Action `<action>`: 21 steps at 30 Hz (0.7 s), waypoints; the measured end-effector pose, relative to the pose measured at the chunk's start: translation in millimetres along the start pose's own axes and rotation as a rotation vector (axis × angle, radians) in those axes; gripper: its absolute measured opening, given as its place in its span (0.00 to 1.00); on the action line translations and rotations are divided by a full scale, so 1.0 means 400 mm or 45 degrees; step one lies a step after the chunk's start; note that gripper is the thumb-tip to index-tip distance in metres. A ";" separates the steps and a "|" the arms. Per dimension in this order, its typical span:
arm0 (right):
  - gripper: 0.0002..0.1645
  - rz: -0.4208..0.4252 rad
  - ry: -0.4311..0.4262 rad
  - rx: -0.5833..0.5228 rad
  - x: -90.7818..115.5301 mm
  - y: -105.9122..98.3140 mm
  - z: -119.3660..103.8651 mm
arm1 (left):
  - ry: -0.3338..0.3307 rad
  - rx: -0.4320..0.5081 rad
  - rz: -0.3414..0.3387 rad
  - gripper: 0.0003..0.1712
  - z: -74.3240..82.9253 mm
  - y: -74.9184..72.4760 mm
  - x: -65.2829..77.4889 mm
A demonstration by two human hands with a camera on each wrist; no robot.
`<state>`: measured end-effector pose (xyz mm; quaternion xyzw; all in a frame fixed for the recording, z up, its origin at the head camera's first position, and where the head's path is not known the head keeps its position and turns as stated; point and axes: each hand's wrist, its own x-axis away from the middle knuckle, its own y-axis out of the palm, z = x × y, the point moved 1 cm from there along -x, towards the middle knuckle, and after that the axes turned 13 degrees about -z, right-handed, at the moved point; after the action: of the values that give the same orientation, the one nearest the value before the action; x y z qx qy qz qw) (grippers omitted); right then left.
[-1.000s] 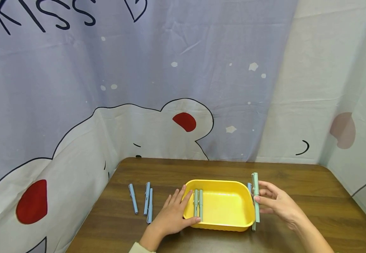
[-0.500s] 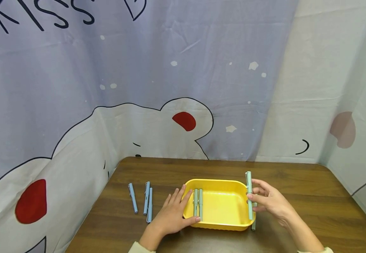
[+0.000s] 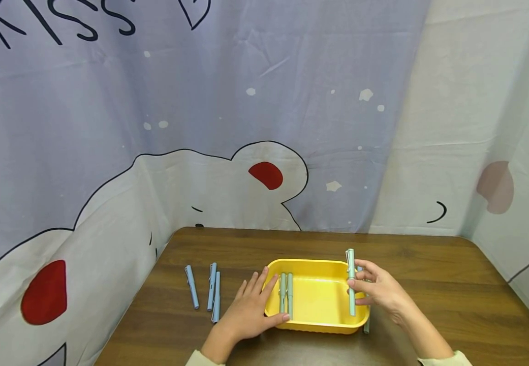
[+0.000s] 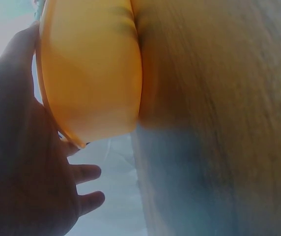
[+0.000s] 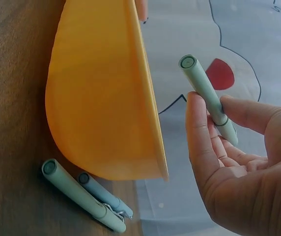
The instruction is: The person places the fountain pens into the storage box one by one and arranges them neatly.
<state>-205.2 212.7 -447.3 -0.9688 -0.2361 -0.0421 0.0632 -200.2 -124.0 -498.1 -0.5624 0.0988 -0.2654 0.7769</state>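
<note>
My right hand (image 3: 378,288) pinches a pale green pen (image 3: 351,284) between thumb and fingers, upright in the head view over the right end of a yellow tray (image 3: 319,328). In the right wrist view the held green pen (image 5: 207,93) is above the tray's rim level. My left hand (image 3: 250,310) rests with spread, straight fingers on the tray's left rim. Inside the tray, near that hand, two green pens (image 3: 290,295) lie side by side. The left wrist view shows the tray's outer wall (image 4: 91,73) beside the palm.
Three blue pens (image 3: 192,287) lie on the wooden table (image 3: 163,325) left of the tray. Against the tray's right side, a green pen (image 5: 76,194) and a blue pen (image 5: 103,191) lie on the table. A patterned curtain (image 3: 200,101) hangs behind the table.
My right hand has moved left with the green pen, from beside the tray's right edge to over its right end. My left hand has stayed on the rim.
</note>
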 end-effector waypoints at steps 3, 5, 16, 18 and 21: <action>0.45 -0.013 -0.002 0.006 -0.008 0.006 0.002 | -0.006 -0.008 0.000 0.54 0.001 -0.001 0.000; 0.45 -0.020 -0.002 0.004 -0.012 0.011 0.004 | -0.009 -0.012 0.001 0.54 0.003 -0.002 0.001; 0.45 -0.033 0.030 -0.013 -0.040 0.040 0.017 | -0.014 -0.020 0.001 0.54 0.007 -0.006 0.004; 0.46 -0.042 0.032 -0.007 -0.044 0.046 0.018 | -0.013 -0.020 0.002 0.54 0.008 -0.006 0.004; 0.45 -0.048 0.038 -0.009 -0.053 0.056 0.020 | -0.010 -0.018 0.001 0.54 0.008 -0.007 0.005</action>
<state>-213.2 184.4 -459.8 -0.9636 -0.2532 -0.0585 0.0623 -198.1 -123.0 -494.2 -0.5689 0.0977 -0.2621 0.7734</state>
